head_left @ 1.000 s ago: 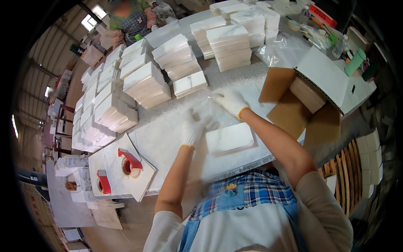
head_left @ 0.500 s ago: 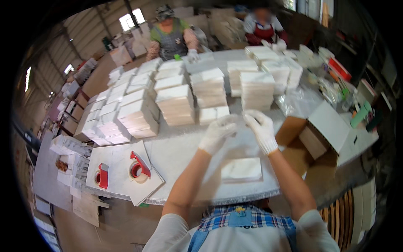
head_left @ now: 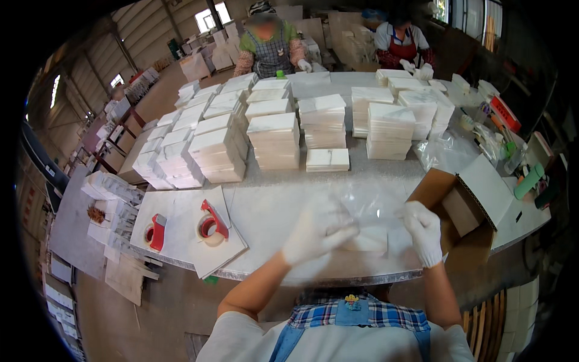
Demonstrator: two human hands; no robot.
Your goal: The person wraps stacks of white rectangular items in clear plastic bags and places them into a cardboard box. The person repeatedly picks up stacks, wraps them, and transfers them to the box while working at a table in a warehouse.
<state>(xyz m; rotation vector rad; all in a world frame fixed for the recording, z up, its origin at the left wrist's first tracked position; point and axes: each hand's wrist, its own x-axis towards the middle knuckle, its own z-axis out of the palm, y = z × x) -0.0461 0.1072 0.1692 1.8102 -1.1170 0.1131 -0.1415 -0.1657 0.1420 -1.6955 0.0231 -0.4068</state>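
Note:
A clear plastic bag (head_left: 373,204) hangs over the table between my two hands, both in white gloves. My right hand (head_left: 423,232) is closed and pinches the bag's right side. Motion smears my left hand (head_left: 319,232) at the bag's left side. Its thumb points right, but whether its fingers grip the film cannot be made out. Below the bag, white marble-look tiles (head_left: 371,242) lie flat near the table's front edge, partly covered by my left hand and the film.
Stacks of white tiles (head_left: 272,142) fill the table's far side. An open cardboard box (head_left: 467,211) stands right of my right hand, with loose plastic bags (head_left: 446,149) behind it. Red tape dispensers (head_left: 214,224) sit at left on white sheets. Two co-workers (head_left: 271,48) are across the table.
My hands have come nearer and moved apart, spreading the clear plastic bag between them. My right hand has gone from loosely bent to closed. The whole view has shifted slightly.

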